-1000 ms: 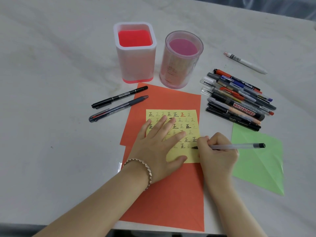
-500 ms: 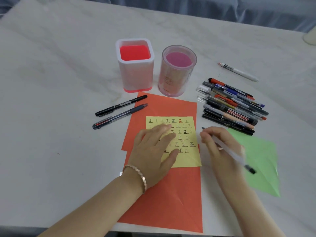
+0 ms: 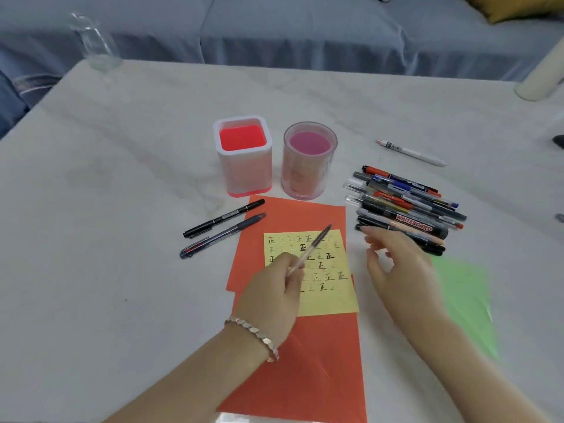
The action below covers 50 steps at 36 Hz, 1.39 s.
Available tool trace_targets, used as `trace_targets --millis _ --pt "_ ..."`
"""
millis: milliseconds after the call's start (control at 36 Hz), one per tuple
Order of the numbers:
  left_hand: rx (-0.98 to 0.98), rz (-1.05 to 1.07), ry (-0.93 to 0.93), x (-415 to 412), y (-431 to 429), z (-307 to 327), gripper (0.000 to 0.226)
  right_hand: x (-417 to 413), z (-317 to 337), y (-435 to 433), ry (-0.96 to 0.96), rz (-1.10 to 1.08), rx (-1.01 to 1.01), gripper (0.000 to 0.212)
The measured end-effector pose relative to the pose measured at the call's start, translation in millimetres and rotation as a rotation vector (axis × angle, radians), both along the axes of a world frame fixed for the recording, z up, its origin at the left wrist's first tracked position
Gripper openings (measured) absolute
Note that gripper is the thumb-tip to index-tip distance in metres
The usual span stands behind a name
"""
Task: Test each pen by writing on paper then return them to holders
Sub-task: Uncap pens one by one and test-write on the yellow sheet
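Two holders (image 3: pixel 276 157) stand side by side at the middle of the desk (image 3: pixel 106 209). Before them lie stacked paper sheets (image 3: pixel 305 346), a smaller note (image 3: pixel 329 300) on top. Two pens (image 3: pixel 222 230) lie left of the sheets; a pen pile (image 3: pixel 406 206) lies right, with one pen (image 3: pixel 410 152) apart behind it.

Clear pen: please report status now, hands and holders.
Left hand shut on clear pen, above yellow paper. Right hand open, empty, near pen pile. Both holders empty, unobstructed.
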<state>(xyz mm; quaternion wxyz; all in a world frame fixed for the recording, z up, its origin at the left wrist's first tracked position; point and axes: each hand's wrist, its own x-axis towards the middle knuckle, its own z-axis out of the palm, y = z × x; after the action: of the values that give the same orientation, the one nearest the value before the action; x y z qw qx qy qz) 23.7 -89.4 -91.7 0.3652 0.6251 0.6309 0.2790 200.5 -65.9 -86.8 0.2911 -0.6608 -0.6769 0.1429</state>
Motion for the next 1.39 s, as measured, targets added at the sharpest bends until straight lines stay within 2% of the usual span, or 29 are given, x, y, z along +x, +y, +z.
trace_targets --millis 111,222,333,444,528,639,750,833,889,944,1000,1028,1083,1139,1167,1222,1250,1278,1333,1389 --pt "0.125 0.069 0.234 -19 5 3 0.03 29 -8 28 -0.317 -0.036 -0.113 0.033" --pt "0.307 0.121 0.353 -43 14 3 0.029 35 -13 43 -0.494 0.0 -0.228 0.028" --pt "0.449 0.162 0.503 -78 35 -6 0.034 35 -15 50 -0.58 0.058 -0.253 0.028" --pt "0.399 0.219 0.649 -102 56 -16 0.024 35 -13 52 -0.587 0.062 -0.284 0.029" --pt "0.37 0.207 0.7 -107 63 -18 0.019 33 -11 48 -0.564 0.083 -0.231 0.027" --pt "0.473 0.161 0.609 -88 61 -11 0.028 22 3 35 -0.407 0.132 -0.023 0.026" --pt "0.422 -0.139 0.217 -52 42 17 0.051 3 27 16 -0.14 0.352 0.023 0.017" --pt "0.331 -0.301 0.034 -28 28 29 0.05 -7 39 7 -0.17 0.527 0.088 0.03" --pt "0.325 -0.311 -0.044 -19 23 29 0.042 -9 40 5 -0.184 0.583 0.163 0.029" --pt "0.331 -0.24 -0.112 -15 20 29 0.03 -9 39 4 -0.155 0.549 0.302 0.023" --pt "0.297 -0.124 -0.188 -14 17 29 0.012 -7 38 3 -0.063 0.399 0.408 0.021" --pt "0.262 -0.065 -0.229 -14 16 29 0.016 -6 38 2 -0.004 0.284 0.416 0.026" --pt "0.206 0.023 -0.287 -15 14 30 0.028 -6 40 -1 0.186 0.041 0.329 0.046" --pt "0.2 0.06 -0.291 -16 13 30 0.027 -9 43 -2 0.513 -0.109 0.12 0.059" --pt "0.195 0.063 -0.299 -16 12 31 0.025 -10 43 -1 0.67 -0.123 -0.003 0.061" --pt "0.193 0.05 -0.306 -16 10 31 0.023 -14 42 -1 0.882 -0.052 -0.204 0.037" --pt "0.188 0.043 -0.312 -16 10 31 0.024 -17 43 -2 0.939 -0.003 -0.273 0.026" --pt "0.175 0.035 -0.32 -15 9 30 0.025 -20 43 -3 0.986 0.042 -0.318 0.024" --pt "0.17 -0.019 -0.297 -14 8 29 0.022 -29 43 -4 1.031 0.101 -0.365 0.029" --pt "0.183 -0.121 -0.204 -10 6 28 0.009 -40 42 -4 1.008 0.104 -0.366 0.031"
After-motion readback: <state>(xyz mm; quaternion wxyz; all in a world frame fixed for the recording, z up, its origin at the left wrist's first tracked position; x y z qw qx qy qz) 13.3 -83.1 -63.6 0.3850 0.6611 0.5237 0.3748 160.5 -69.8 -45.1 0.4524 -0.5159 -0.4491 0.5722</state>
